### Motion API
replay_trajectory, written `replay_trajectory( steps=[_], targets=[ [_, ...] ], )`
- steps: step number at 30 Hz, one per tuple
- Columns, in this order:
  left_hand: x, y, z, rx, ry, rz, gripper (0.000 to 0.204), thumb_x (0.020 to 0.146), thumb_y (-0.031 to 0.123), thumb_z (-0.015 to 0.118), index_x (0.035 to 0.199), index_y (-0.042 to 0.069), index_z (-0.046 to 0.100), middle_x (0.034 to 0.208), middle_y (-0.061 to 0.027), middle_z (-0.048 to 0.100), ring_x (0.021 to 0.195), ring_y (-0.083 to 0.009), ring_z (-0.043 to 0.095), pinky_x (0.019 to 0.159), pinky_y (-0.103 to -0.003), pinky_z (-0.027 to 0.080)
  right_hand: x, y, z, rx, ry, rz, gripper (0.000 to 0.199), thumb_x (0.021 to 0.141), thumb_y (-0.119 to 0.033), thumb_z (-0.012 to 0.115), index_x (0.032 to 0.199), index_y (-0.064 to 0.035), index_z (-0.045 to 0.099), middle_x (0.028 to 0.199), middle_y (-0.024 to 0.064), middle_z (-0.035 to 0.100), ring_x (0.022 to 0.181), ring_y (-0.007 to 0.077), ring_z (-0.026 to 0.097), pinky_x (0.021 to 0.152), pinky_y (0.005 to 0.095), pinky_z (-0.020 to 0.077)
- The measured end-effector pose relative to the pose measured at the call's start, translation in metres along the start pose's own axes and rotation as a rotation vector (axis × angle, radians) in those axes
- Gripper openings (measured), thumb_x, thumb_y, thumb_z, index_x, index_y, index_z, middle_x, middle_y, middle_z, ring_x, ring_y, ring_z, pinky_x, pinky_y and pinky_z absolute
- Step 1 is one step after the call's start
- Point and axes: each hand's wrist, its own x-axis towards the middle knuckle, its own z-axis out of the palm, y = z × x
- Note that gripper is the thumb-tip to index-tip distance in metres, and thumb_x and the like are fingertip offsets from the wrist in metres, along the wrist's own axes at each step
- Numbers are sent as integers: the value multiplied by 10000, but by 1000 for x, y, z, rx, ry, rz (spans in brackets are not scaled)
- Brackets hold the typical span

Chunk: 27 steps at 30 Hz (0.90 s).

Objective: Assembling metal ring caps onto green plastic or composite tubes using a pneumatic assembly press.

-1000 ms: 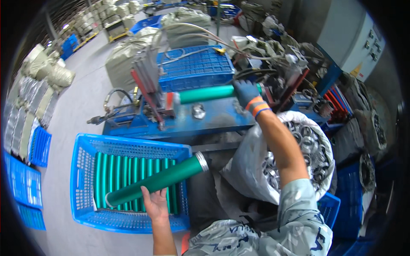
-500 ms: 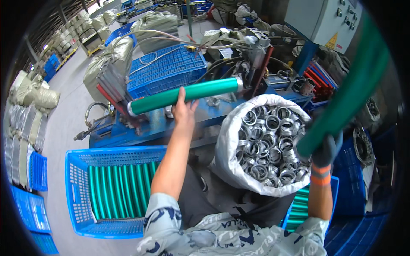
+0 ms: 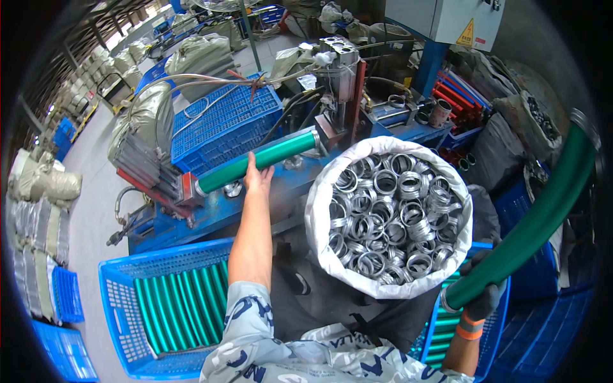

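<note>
Left hand [image 3: 257,179]: my bare fingers lie spread and flat against the green tube [image 3: 258,161] clamped across the machine on the blue tabletop [image 3: 211,214]
Right hand [image 3: 483,295]: gloved; fingers curled tight around the lower end of a second green tube [image 3: 533,220], tilted up to the right
Between: white sack of metal rings [image 3: 389,214]; touching neither hand
Room: blue crate of green tubes [image 3: 172,306] lower left; another crate [image 3: 447,332] under my right hand
</note>
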Motion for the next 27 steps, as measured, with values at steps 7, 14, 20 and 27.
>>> replay_trajectory(
  steps=[7, 14, 20, 27],
  targets=[
    [-13, 19, -28, 94, 17, 125, 864, 1080, 459, 844, 1640, -82, 471, 1642, -335, 571, 1532, -487, 597, 1221, -628, 558, -8, 15, 8, 70, -73, 43, 806, 958, -497, 875, 1453, 79, 606, 1179, 215, 695, 925, 302, 754, 744, 386, 637],
    [-37, 27, -25, 117, -13, -59, 945, 1078, 493, 835, 1761, 31, 375, 1740, -404, 425, 1585, -533, 525, 1245, -656, 519, -24, 22, 4, 158, -49, 138, 971, 975, -478, 831, 1667, 91, 456, 1176, 217, 691, 945, 301, 751, 759, 387, 638],
    [-10, 13, 6, 146, 87, -111, 1098, 941, 577, 954, 1723, 14, 426, 1737, -367, 448, 1537, -565, 549, 1208, -705, 527, -29, 11, 3, 127, -42, 141, 1085, 974, -487, 842, 1745, 98, 349, 1171, 213, 698, 918, 292, 753, 768, 395, 657],
    [3, -18, -4, -89, -10, 83, 709, 1059, 194, 884, 1601, -84, 521, 1599, -278, 605, 1515, -498, 596, 1275, -662, 499, -37, 3, -14, 86, -1, 133, 1073, 972, -507, 845, 1726, 88, 368, 1166, 212, 714, 926, 286, 764, 751, 387, 644]
  ],
)
